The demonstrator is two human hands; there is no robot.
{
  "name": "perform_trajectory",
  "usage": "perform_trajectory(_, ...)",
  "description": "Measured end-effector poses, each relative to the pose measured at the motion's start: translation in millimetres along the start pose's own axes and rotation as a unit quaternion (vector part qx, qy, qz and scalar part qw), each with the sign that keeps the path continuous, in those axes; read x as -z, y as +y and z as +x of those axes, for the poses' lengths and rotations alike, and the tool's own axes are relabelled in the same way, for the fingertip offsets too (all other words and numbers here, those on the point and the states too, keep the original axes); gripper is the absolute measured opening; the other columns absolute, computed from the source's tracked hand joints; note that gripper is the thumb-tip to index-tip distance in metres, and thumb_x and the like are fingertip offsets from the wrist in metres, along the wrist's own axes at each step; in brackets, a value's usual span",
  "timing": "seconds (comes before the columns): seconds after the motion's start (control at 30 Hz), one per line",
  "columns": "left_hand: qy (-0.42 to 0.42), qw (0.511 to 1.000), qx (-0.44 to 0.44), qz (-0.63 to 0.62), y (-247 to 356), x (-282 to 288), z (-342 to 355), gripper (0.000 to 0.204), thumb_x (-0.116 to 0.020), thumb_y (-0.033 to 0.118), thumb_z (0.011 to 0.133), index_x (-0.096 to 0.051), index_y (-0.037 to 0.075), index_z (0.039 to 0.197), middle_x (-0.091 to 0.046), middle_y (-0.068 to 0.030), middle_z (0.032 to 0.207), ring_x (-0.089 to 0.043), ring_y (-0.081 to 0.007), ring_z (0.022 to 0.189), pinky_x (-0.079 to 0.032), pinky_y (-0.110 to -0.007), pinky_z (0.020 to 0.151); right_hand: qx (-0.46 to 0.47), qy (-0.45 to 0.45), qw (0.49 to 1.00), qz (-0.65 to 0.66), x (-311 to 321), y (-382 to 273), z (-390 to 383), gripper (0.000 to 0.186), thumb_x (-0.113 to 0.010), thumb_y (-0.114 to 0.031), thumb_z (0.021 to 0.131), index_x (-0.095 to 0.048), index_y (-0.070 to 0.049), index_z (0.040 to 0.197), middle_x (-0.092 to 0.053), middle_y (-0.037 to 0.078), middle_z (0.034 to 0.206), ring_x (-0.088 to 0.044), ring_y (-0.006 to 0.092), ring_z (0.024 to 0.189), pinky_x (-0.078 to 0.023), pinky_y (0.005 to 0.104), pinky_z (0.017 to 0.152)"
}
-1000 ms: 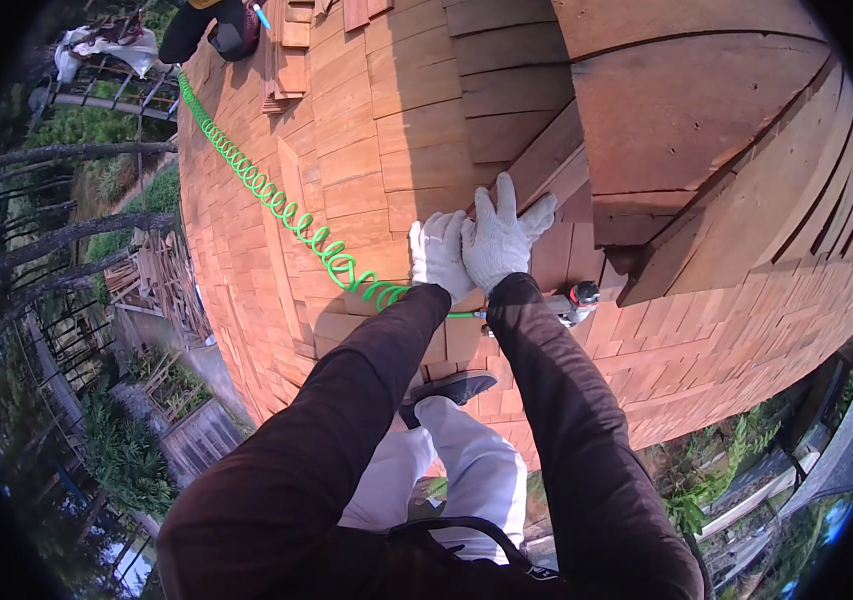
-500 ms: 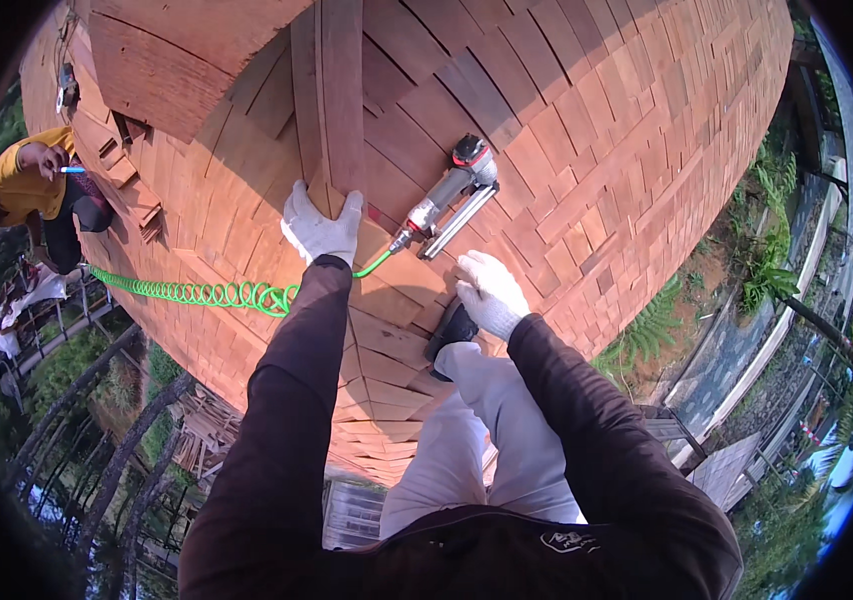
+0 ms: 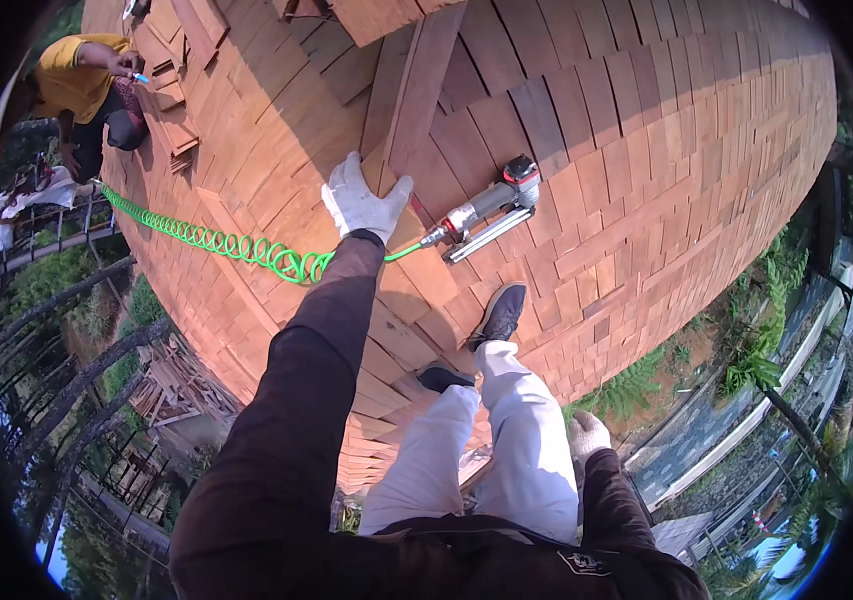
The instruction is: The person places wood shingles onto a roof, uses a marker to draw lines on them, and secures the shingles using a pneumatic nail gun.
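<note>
My left hand [image 3: 367,203], in a white work glove, lies with fingers and thumb spread on the wooden shingles near the lower end of a long reddish board [image 3: 425,88]. A nail gun [image 3: 484,208] rests on the shingles just right of it, grey and silver with a red and black head. Its green coiled air hose [image 3: 292,264] passes by my left wrist and runs off to the left. My right hand [image 3: 589,436], gloved too, hangs beside my right thigh, away from the roof; its fingers are too unclear to read.
Wooden shingles [image 3: 597,200] cover the curved roof, which drops off at right. My dark shoes [image 3: 503,313] stand on it. At far left a person in a yellow shirt [image 3: 87,82] holds a blue-tipped pen-like thing, near stacked shingles [image 3: 179,140]. A large board [image 3: 377,15] juts in at top.
My right hand has drawn back from near the nail gun to beside my thigh. My left hand stays on the wood. The view has shifted, showing both shoes.
</note>
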State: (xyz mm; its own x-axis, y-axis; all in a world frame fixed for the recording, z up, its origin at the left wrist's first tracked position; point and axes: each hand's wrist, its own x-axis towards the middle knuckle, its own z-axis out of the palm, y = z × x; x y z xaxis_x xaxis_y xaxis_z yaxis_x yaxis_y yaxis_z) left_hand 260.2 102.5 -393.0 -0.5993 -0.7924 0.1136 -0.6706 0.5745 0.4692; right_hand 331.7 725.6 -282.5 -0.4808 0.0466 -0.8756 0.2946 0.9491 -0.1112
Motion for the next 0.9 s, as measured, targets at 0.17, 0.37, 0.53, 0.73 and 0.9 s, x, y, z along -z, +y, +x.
perform_trajectory(0.17, -0.068, 0.997, 0.014, -0.021, 29, 2, 10, 0.1, -0.083, 0.06, 0.07, -0.052, 0.0, 0.144, -0.057, -0.0219, 0.139, -0.047, -0.0386, 0.137, -0.031, -0.056, 0.116, 0.272, 0.085, 0.956, -0.071, 20, -111, 119, 0.037, -0.069, -0.013, 0.095, -0.066, 0.004, 0.128, -0.07, 0.021, 0.126, -0.067, 0.0334, 0.121, -0.05, 0.0409, 0.107)
perform_trajectory(0.37, -0.073, 0.995, 0.067, -0.031, 14, 26, -5, 0.098, -0.082, 0.06, 0.071, -0.051, 0.003, 0.145, -0.055, -0.0217, 0.141, -0.045, -0.0395, 0.14, -0.024, -0.059, 0.123, 0.658, 0.193, 0.715, -0.132, 49, -480, 121, 0.04, -0.071, -0.01, 0.091, -0.067, -0.001, 0.129, -0.066, 0.022, 0.13, -0.061, 0.0406, 0.124, -0.047, 0.05, 0.109)
perform_trajectory(0.53, -0.06, 0.994, 0.08, -0.047, 21, 30, -11, 0.096, -0.086, 0.058, 0.068, -0.055, 0.003, 0.141, -0.055, -0.0201, 0.139, -0.044, -0.0383, 0.14, -0.025, -0.058, 0.123, 0.738, 0.247, 0.604, -0.17, 58, -665, 121, 0.052, -0.075, -0.023, 0.087, -0.064, -0.005, 0.135, -0.057, 0.02, 0.144, -0.046, 0.0428, 0.14, -0.035, 0.0545, 0.118)
perform_trajectory(0.73, -0.084, 0.991, 0.094, -0.043, 26, 35, -3, 0.096, -0.086, 0.06, 0.068, -0.056, 0.003, 0.14, -0.055, -0.017, 0.142, -0.043, -0.0363, 0.141, -0.023, -0.058, 0.123, 0.661, 0.316, 0.586, -0.346, 70, -727, 164, 0.065, -0.073, -0.044, 0.085, -0.063, -0.004, 0.136, -0.052, 0.019, 0.145, -0.037, 0.0452, 0.144, -0.027, 0.0614, 0.121)
perform_trajectory(0.9, -0.129, 0.986, 0.096, -0.038, 33, 46, 14, 0.095, -0.082, 0.064, 0.07, -0.058, 0.003, 0.139, -0.057, -0.0177, 0.141, -0.044, -0.0339, 0.142, -0.023, -0.056, 0.124, 0.688, 0.337, 0.565, -0.306, 67, -722, 189, 0.062, -0.073, -0.042, 0.082, -0.065, -0.003, 0.13, -0.054, 0.02, 0.138, -0.039, 0.0467, 0.141, -0.033, 0.0615, 0.116)
